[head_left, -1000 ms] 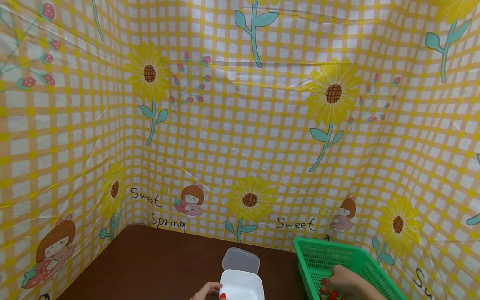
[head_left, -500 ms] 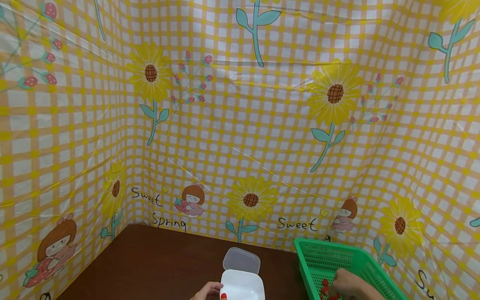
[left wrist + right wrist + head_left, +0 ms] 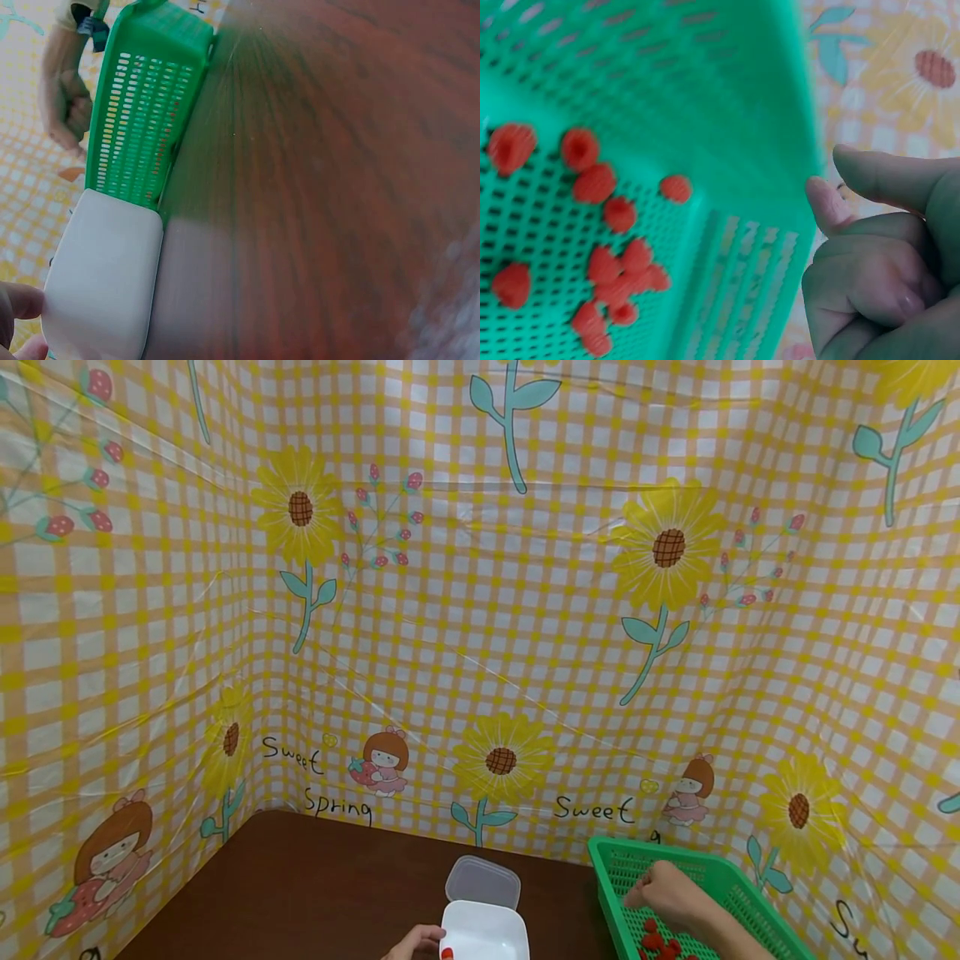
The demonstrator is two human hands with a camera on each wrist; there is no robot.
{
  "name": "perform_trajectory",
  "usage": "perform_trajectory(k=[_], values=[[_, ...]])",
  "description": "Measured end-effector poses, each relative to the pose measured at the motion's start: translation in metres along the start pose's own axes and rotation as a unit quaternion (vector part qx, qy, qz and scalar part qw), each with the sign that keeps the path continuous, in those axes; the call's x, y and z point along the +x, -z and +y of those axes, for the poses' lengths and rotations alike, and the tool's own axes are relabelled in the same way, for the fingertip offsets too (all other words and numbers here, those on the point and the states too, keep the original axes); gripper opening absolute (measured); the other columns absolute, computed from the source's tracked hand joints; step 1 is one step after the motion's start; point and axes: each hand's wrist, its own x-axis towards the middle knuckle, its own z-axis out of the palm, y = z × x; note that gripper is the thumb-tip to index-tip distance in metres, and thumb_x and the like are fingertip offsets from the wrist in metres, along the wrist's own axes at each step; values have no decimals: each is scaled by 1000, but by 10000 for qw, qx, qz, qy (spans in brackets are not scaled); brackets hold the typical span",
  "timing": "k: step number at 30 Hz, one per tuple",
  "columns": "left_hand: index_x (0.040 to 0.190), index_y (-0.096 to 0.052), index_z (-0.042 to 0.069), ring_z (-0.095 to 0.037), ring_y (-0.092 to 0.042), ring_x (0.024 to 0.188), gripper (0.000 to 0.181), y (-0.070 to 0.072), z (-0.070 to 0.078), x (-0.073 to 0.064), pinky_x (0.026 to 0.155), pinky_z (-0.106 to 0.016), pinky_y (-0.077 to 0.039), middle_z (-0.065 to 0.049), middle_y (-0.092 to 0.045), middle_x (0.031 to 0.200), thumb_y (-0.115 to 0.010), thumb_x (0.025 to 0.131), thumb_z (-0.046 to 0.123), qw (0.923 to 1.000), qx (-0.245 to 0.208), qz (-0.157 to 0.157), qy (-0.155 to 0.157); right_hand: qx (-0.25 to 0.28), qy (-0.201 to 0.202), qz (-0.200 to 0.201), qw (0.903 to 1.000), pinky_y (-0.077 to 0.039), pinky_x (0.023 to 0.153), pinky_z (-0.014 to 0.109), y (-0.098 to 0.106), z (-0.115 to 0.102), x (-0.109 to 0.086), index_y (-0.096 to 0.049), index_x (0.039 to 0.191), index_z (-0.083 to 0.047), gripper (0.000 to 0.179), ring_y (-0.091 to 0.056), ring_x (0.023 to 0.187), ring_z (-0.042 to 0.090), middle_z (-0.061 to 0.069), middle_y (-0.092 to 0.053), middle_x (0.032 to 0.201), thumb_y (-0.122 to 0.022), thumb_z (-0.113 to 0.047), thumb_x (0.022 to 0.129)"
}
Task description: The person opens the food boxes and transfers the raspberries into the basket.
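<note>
A white plastic box [image 3: 486, 927] stands on the table, its rim gripped by my left hand [image 3: 415, 942] at the left side. In the left wrist view, two fingertips [image 3: 27, 300] meet the edge of the same box [image 3: 105, 274]. One red piece [image 3: 447, 953] shows at the box's near left corner. Over the green basket [image 3: 611, 906] hovers my right hand [image 3: 667, 893]. Its lower fingers are curled into the palm; thumb and forefinger stand slightly apart with nothing visible between them, and the inside of the palm is hidden. Several raspberries [image 3: 620, 214] lie on the basket floor.
Behind the box lies a clear lid [image 3: 482, 882] on the dark brown table [image 3: 315, 885]. Yellow checked cloth [image 3: 480, 610] walls in the back and both sides. The basket's high slotted walls stand close to the right cloth.
My right hand has risen from the raspberries and moved up and left toward the basket's far left side, uncovering more of them. The left hand and the box stay in place.
</note>
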Motion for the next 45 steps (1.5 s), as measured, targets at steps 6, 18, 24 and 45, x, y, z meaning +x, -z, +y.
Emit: perform_trajectory(k=[6,18,24,45], values=[[111,-52,-1,-17,-64,86,42,-1,-1,0,73,-28,-52,-21,-62,101,-71,80,19,10000,49,57,-5,-62,254,-30,9997,-22,41,24,-13,-27,1,-69,76,-4,16,-11,41,6,0,-65,69,-64,-18,83],[110,-51,-6,-17,-63,85,43,-3,-8,1,72,-34,-53,-22,-61,100,-72,80,18,9998,-103,93,-104,295,653,-373,9967,-20,39,21,-63,-56,9,-70,91,0,16,-11,41,5,-10,-30,44,-63,-12,84],[109,-51,-5,-16,-63,85,43,-3,-8,2,72,-33,-53,-25,-61,100,-72,80,18,9998,-103,89,-131,519,585,-539,9955,-17,38,21,-88,-63,19,-70,91,0,15,-9,41,6,-10,-26,44,-65,-11,82],[111,-52,-2,-17,-65,86,44,-1,-4,1,73,-33,-53,-20,-62,101,-72,80,21,9998,161,75,-122,584,349,-544,9962,-15,37,21,-149,-81,35,-70,82,-2,7,-12,40,5,-9,-26,47,-70,-9,78]])
